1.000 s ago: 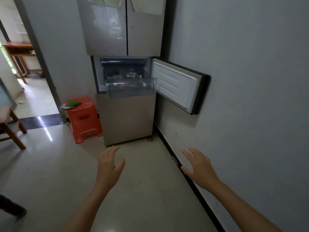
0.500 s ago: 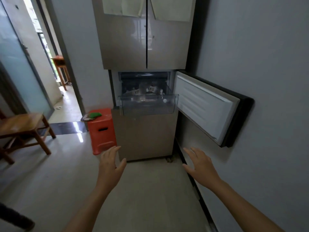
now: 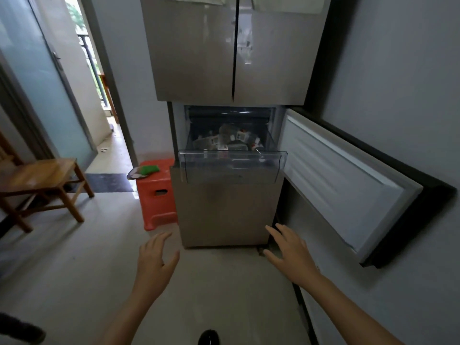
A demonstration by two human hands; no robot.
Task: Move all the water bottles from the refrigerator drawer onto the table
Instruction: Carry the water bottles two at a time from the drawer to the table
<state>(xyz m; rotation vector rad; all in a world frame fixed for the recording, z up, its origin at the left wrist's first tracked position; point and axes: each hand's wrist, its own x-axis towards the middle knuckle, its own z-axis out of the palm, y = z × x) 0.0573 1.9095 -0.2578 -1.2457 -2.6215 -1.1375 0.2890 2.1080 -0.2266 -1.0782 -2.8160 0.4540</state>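
A tall beige refrigerator stands ahead against the right wall. Its middle door is swung open to the right. A clear plastic drawer is pulled out of the compartment. Several water bottles with white and red labels lie piled inside the drawer. My left hand and my right hand are held out in front of me, below the drawer, fingers spread and holding nothing. Both hands are well short of the drawer.
An orange plastic stool with a green item on it stands left of the refrigerator. A wooden chair is at the left. A doorway opens behind it. The open door juts into the passage at the right.
The refrigerator has grown larger and closer in view as I walked toward it. Both hands stay open and have risen slightly toward the drawer.
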